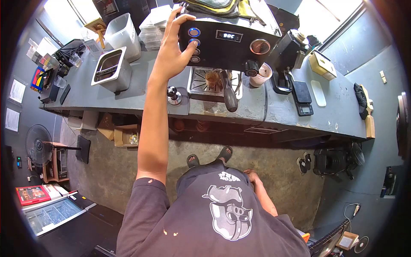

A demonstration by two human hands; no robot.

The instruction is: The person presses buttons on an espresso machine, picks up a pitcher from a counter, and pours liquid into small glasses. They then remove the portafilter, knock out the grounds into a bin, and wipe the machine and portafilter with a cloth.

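My left hand [174,49] is raised to the front of a black espresso machine [214,47]. Its thumb touches one of the round lit buttons [194,43], and the other fingers are spread over the machine's top left corner. Beside the buttons a display [229,36] glows. A portafilter [229,92] is locked in, its dark handle pointing towards me. Under it a small glass [211,79] stands on the drip tray [201,88]. My right hand [251,175] hangs low by my right side; its fingers are too small to make out.
Left of the machine stand a tamper [174,96], a metal bin [112,70] and a plastic container [123,36]. To its right are a white cup [262,76], a grinder [286,60], a black scale [302,97] and a yellowish box [322,65]. The counter's front edge [257,122] crosses before me.
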